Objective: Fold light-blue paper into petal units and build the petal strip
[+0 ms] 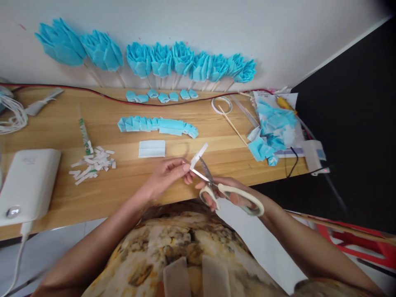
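Beyond the tips of the left hand point(171, 170) stands a narrow white strip point(201, 151), pinched by its near end between the thumb and the other fingers. To the right of this pinch, the right hand point(228, 180) has its fingers threaded through the handles of the scissors point(210, 184), so it grips them firmly. The blades are spread, with their points directed to the left fingers; I cannot tell whether they touch the strip. I judge that the step in hand is trimming this strip.

The next move seems to call for a steady pinch, the strip placed well between the blades, and the left fingertips kept clear before the blades are closed. The danger, in my opinion, is that a fingertip is very near to the points.

Just beyond the left fingers, a pale blue rectangle point(152, 149) lies flat on the worktop point(201, 115). Farther away are the joined row of blue folds point(151, 123) and, behind it, small folded blue pieces point(163, 97). Well to the left of the fingers is a pile of white pieces point(96, 161). Farthest from them, blue flowers point(182, 59) on sticks stand along the wall point(204, 20).
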The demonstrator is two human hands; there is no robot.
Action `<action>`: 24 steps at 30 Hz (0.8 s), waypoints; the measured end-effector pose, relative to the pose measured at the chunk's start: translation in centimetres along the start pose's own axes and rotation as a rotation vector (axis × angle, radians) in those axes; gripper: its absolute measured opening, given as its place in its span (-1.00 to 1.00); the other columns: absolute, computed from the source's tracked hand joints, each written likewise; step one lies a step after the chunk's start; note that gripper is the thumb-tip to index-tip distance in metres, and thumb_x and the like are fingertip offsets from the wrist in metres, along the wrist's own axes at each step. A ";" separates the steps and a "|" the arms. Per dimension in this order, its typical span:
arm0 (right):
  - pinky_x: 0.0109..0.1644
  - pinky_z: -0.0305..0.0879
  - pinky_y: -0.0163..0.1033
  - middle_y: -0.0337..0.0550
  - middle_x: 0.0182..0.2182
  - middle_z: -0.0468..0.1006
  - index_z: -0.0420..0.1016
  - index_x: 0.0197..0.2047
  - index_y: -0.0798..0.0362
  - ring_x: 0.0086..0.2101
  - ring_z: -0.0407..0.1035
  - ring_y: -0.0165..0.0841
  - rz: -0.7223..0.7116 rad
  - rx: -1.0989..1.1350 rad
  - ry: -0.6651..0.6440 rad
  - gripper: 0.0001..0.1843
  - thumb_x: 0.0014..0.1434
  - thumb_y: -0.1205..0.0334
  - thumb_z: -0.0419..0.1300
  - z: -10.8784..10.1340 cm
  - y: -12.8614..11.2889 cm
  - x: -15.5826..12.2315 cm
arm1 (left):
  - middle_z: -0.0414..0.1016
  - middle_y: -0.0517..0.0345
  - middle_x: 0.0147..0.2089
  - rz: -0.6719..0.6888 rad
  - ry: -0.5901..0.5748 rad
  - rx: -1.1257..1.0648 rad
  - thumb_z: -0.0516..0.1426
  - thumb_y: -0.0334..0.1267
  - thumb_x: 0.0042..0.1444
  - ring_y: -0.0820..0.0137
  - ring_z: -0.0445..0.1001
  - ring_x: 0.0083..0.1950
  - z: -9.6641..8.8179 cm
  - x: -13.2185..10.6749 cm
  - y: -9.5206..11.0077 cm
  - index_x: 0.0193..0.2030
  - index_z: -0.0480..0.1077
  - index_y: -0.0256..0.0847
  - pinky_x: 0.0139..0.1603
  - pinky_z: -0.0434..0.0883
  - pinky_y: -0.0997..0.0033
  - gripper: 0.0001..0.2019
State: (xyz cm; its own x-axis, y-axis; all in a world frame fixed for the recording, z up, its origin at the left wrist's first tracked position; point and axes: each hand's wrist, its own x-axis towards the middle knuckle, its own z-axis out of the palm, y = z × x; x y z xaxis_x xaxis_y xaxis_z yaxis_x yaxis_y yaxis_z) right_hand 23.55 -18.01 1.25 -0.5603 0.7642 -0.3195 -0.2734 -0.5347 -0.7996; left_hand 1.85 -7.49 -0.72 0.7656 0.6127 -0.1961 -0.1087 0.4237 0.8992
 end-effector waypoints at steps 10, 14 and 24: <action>-0.33 0.37 -0.28 -0.18 -0.36 0.40 0.34 0.30 0.10 -0.40 0.32 -0.43 -0.286 -0.124 -0.145 -0.14 0.19 -0.40 0.08 -0.2 -2.1 3.3 | 0.57 0.08 -0.33 0.039 -0.020 0.280 0.26 0.00 0.12 0.37 0.51 -0.29 -0.9 0.8 5.0 -0.31 0.55 -0.27 -0.21 0.46 0.40 -0.68; -0.50 0.26 -0.35 -0.26 -0.47 0.37 0.42 0.23 0.06 -0.53 0.26 -0.47 -0.305 -0.037 -0.081 -0.25 0.23 -0.35 0.07 0.0 -2.1 3.7 | 0.57 0.08 -0.36 0.050 -0.066 0.300 0.26 0.00 0.12 0.37 0.52 -0.31 -1.9 1.6 5.4 -0.32 0.56 -0.26 -0.23 0.47 0.40 -0.69; -0.64 0.10 -0.43 -0.37 -0.57 0.34 0.51 0.11 0.06 -0.67 0.10 -0.58 -0.214 0.172 0.045 -0.32 0.17 -0.32 0.19 0.2 -2.0 3.4 | 0.53 0.09 -0.40 0.066 -0.062 0.326 0.25 -0.06 0.16 0.40 0.48 -0.33 -2.4 2.5 5.1 -0.31 0.58 -0.26 -0.23 0.44 0.43 -0.73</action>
State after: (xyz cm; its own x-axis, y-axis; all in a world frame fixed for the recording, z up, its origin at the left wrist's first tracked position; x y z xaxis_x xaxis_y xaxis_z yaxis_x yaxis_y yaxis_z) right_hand 22.03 -14.46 1.88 -0.4410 0.8797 -0.1776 -0.5129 -0.4095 -0.7545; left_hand 1.70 -2.15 2.40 0.8016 0.5860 -0.1182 0.0416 0.1425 0.9889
